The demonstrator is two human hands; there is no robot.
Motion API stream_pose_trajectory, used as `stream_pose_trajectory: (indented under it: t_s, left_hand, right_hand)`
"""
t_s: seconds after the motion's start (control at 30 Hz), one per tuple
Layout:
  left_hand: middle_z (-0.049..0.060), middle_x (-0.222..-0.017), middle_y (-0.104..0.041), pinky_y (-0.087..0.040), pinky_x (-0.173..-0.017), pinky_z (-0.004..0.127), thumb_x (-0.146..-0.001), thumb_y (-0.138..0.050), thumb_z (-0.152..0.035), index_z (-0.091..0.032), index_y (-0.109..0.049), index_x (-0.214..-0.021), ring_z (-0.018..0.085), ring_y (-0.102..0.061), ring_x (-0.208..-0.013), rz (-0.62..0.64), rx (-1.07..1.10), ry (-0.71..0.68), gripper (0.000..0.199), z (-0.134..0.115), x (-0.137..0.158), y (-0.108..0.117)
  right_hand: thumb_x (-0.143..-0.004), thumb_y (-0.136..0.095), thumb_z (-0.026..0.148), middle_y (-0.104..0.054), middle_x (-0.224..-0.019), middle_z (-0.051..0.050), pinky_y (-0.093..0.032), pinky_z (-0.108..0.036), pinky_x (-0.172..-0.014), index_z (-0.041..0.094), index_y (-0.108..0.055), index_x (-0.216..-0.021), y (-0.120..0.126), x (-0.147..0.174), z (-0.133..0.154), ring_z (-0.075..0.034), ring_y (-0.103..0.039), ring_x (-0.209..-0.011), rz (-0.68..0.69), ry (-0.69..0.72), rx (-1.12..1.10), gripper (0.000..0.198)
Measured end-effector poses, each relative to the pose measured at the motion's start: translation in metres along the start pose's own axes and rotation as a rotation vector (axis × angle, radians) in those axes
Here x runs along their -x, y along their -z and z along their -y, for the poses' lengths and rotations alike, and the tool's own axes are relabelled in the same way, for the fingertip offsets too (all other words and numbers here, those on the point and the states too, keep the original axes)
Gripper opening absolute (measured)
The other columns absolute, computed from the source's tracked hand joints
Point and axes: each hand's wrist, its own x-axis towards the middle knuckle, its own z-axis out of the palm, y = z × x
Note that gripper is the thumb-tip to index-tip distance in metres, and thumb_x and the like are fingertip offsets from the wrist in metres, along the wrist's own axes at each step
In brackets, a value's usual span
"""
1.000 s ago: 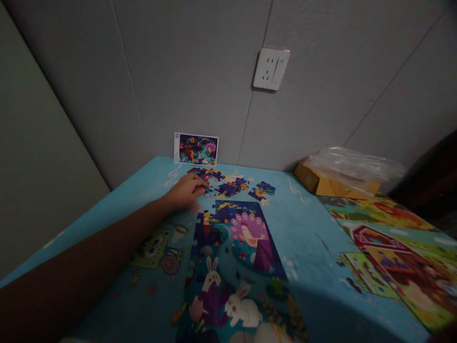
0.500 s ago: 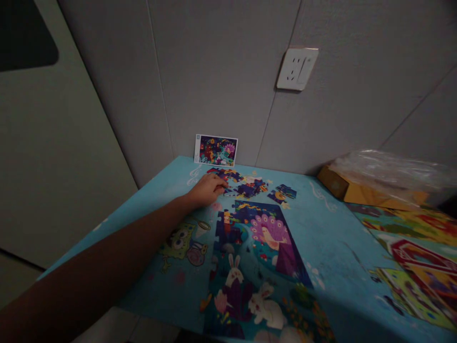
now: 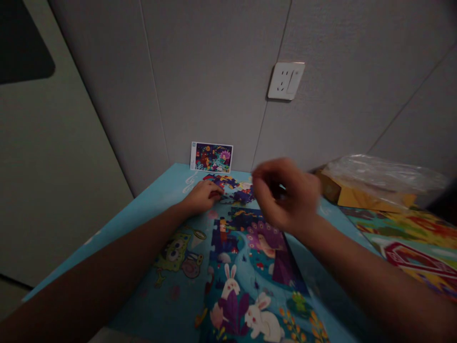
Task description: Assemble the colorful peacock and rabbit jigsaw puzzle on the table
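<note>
A partly joined jigsaw puzzle (image 3: 246, 267) with white rabbits and a purple peacock lies on the blue table. Beyond its far edge is a heap of loose puzzle pieces (image 3: 243, 196). My left hand (image 3: 202, 196) rests at the left side of this heap, fingers bent and closed on a puzzle piece at their tips. Above the table, over the peacock's far side, hangs my right hand (image 3: 291, 195), smeared by motion. Its fingers are curled in toward the thumb; whether anything sits between them is hidden. It covers the right part of the heap.
A small picture card (image 3: 212, 157) of the puzzle scene leans against the wall. At the right stands a yellow cardboard box (image 3: 371, 196) under clear plastic wrap (image 3: 382, 171), beside another colourful picture (image 3: 414, 252). A white socket (image 3: 286, 81) is on the wall.
My right hand has come into view from the right and now hovers over the puzzle's far end. My left hand stays by the loose pieces. The view has shifted slightly.
</note>
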Motion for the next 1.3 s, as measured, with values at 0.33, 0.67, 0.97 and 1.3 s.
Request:
stream_pose_trajectory:
  t_s: [0.33, 0.67, 0.97, 1.3]
  left_hand:
    - [0.013, -0.116, -0.067, -0.043, -0.106, 0.046, -0.09, -0.056, -0.025, -0.016, -0.073, -0.112, 0.028, -0.06, -0.111, 0.006, -0.003, 0.033, 0.03, -0.001, 0.002, 0.001]
    - [0.011, -0.115, -0.07, -0.045, -0.104, 0.045, -0.084, -0.061, -0.028, -0.015, -0.071, -0.111, 0.029, -0.061, -0.113, -0.026, 0.005, 0.088, 0.031, -0.006, 0.001, 0.005]
    - [0.011, -0.115, -0.07, -0.05, -0.097, 0.039, -0.081, -0.066, -0.035, -0.016, -0.069, -0.119, 0.028, -0.065, -0.106, -0.09, -0.082, 0.306, 0.043, -0.009, 0.0, 0.008]
    - [0.013, -0.147, -0.051, -0.033, -0.108, 0.062, -0.087, -0.052, -0.061, -0.031, -0.063, -0.136, 0.044, -0.04, -0.135, -0.039, -0.191, 0.375, 0.058, -0.007, 0.003, 0.003]
  right_hand:
    - [-0.1, -0.039, 0.048, -0.057, -0.143, -0.01, -0.038, -0.06, -0.099, 0.034, -0.057, -0.14, -0.099, 0.007, -0.084, -0.039, -0.05, -0.127, 0.647, -0.397, 0.406, 0.046]
    - [-0.09, -0.06, 0.031, -0.067, -0.124, -0.014, -0.04, -0.048, -0.098, 0.02, -0.061, -0.132, -0.101, 0.008, -0.087, -0.033, -0.055, -0.119, 0.484, -0.372, 0.285, 0.043]
    - [-0.088, -0.051, 0.011, -0.07, -0.11, -0.012, -0.044, -0.035, -0.091, 0.014, -0.062, -0.124, -0.099, 0.012, -0.094, -0.023, -0.063, -0.1, 0.228, -0.366, 0.143, 0.037]
    - [-0.095, -0.048, 0.029, -0.075, -0.098, -0.009, -0.04, -0.034, -0.087, 0.018, -0.072, -0.107, -0.097, 0.009, -0.089, -0.023, -0.066, -0.093, 0.323, -0.544, 0.286, 0.029]
